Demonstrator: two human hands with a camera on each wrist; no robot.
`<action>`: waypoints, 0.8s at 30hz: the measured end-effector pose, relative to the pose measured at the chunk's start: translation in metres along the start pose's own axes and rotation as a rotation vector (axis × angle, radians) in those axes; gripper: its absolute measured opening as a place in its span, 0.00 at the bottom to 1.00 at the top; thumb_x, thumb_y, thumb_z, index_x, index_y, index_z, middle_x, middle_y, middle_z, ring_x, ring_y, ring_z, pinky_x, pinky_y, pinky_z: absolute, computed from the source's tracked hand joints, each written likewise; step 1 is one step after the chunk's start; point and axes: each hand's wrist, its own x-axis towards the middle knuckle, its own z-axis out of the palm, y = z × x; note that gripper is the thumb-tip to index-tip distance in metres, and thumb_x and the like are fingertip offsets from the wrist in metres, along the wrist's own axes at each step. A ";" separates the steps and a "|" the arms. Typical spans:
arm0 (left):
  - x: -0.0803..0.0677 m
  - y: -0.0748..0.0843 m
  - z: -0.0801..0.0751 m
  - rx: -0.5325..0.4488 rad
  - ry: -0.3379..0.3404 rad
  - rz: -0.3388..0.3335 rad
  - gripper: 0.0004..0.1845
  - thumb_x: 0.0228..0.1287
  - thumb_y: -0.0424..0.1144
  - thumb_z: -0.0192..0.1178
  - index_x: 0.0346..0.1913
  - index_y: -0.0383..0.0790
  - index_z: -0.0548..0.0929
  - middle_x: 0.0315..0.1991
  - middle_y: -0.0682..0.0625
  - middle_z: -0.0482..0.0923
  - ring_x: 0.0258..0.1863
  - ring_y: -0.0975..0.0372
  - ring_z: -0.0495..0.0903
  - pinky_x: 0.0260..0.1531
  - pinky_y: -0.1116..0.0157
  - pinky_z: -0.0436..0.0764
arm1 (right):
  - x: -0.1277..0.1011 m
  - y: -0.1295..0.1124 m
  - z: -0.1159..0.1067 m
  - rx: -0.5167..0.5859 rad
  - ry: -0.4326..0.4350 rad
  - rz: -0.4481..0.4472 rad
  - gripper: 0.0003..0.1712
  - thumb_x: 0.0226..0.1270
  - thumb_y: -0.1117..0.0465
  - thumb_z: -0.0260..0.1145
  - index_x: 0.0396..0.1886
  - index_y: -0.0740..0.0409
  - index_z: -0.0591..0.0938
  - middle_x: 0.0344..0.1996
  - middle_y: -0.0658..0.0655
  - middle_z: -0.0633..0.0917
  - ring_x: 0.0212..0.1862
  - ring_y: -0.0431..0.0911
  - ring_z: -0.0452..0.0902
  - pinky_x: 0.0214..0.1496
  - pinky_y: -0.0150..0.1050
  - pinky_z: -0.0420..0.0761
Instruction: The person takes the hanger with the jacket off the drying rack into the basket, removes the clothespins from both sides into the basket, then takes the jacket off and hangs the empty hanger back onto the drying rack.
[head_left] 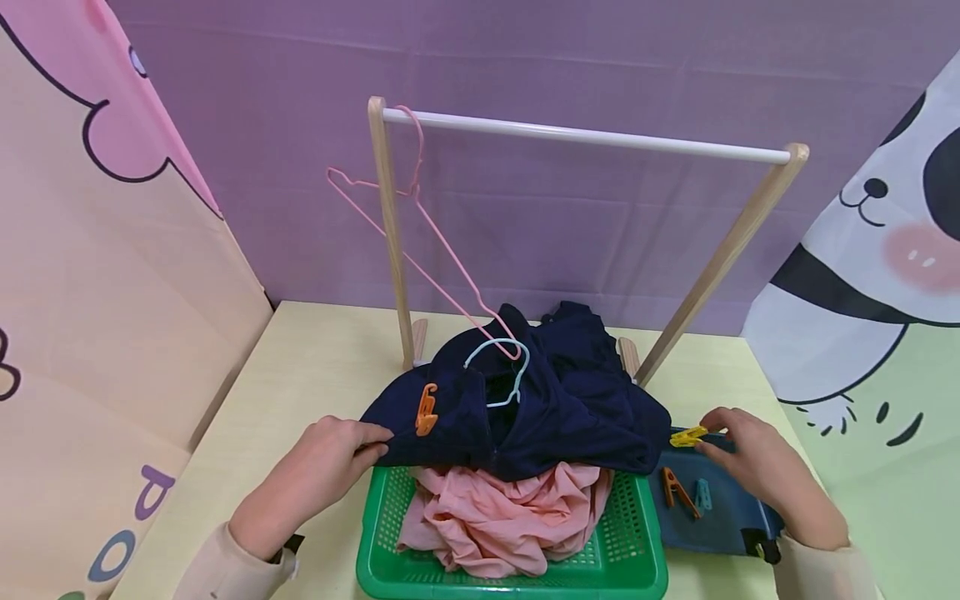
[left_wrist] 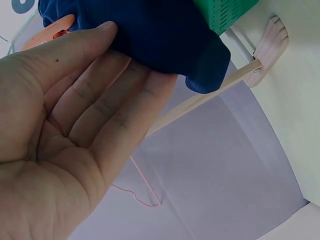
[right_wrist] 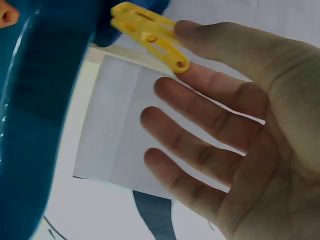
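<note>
A dark navy garment lies draped over the back of a green basket, with the hook of a light blue hanger coming out of its neck. An orange clothespin sits on its left part. My left hand pinches the garment's left edge between thumb and fingers; the left wrist view shows the navy cloth at the fingertips. Between thumb and index finger, my right hand holds a yellow clothespin by its handle ends, near the garment's right edge and above a blue tray.
Pink cloth fills much of the green basket. In the tray lie an orange clothespin and a blue clothespin. Behind stands a rack with a white bar, from which a pink hanger hangs at the left post.
</note>
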 end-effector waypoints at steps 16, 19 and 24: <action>-0.001 0.000 0.000 -0.009 0.003 0.002 0.06 0.60 0.28 0.70 0.40 0.35 0.90 0.37 0.45 0.87 0.35 0.56 0.86 0.39 0.55 0.85 | 0.010 0.021 0.021 -0.077 -0.108 0.027 0.14 0.58 0.67 0.74 0.39 0.67 0.79 0.34 0.61 0.84 0.38 0.59 0.81 0.39 0.55 0.80; -0.001 0.000 0.000 -0.001 0.008 0.011 0.06 0.60 0.29 0.70 0.40 0.35 0.90 0.37 0.46 0.87 0.35 0.56 0.86 0.39 0.55 0.85 | 0.010 0.023 0.023 -0.073 -0.120 0.035 0.14 0.58 0.67 0.74 0.39 0.67 0.79 0.34 0.60 0.83 0.38 0.58 0.81 0.39 0.55 0.80; -0.001 -0.001 0.000 0.005 0.015 0.018 0.06 0.60 0.28 0.70 0.40 0.35 0.90 0.37 0.46 0.87 0.36 0.55 0.87 0.39 0.55 0.85 | 0.009 0.024 0.025 -0.064 -0.118 0.019 0.15 0.58 0.66 0.74 0.40 0.68 0.79 0.33 0.60 0.83 0.37 0.58 0.81 0.38 0.54 0.80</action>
